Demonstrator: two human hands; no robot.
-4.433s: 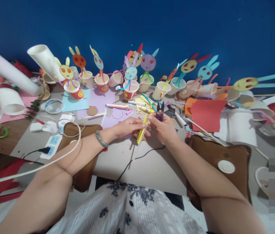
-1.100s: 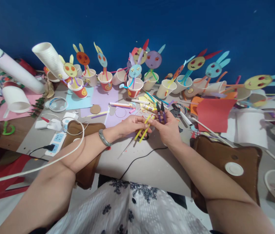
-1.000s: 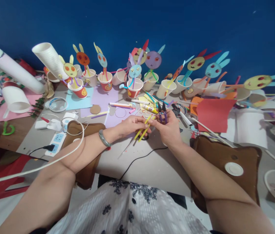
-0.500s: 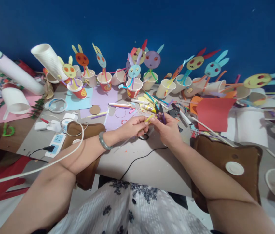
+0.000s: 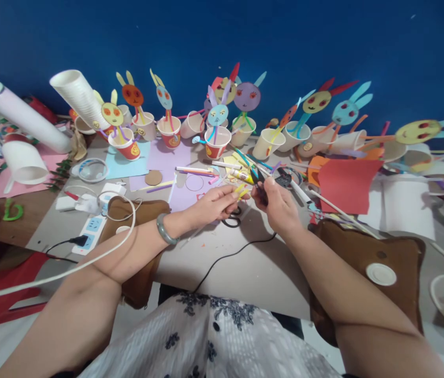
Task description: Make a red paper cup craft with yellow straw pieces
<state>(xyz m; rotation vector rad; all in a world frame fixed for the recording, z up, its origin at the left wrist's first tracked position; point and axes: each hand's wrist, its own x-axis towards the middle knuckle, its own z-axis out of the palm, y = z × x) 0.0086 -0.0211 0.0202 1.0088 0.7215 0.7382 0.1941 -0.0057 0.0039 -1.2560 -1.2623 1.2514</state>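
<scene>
My left hand [image 5: 219, 203] pinches a small yellow paper piece [image 5: 242, 192] over the middle of the table. Just to its right, my right hand [image 5: 279, 205] is closed round dark scissors [image 5: 260, 184], whose blades point up and away from me. A narrow gap separates the two hands. Below them lies another pair of black-handled scissors [image 5: 231, 219]. Beyond the hands are a yellow glue tube [image 5: 241, 175] and a purple sheet [image 5: 184, 197] with a drawn circle.
Paper cups with rabbit figures, one a red cup [image 5: 217, 149], line the blue wall. A power strip [image 5: 92, 231] and white cable are at left. Brown pads [image 5: 363, 262] lie on both sides, and a red sheet [image 5: 346, 184] is at right.
My right hand has moved slightly right, away from the left hand, and lets go of the yellow paper. The scissors tilt differently in it. My left hand keeps the paper.
</scene>
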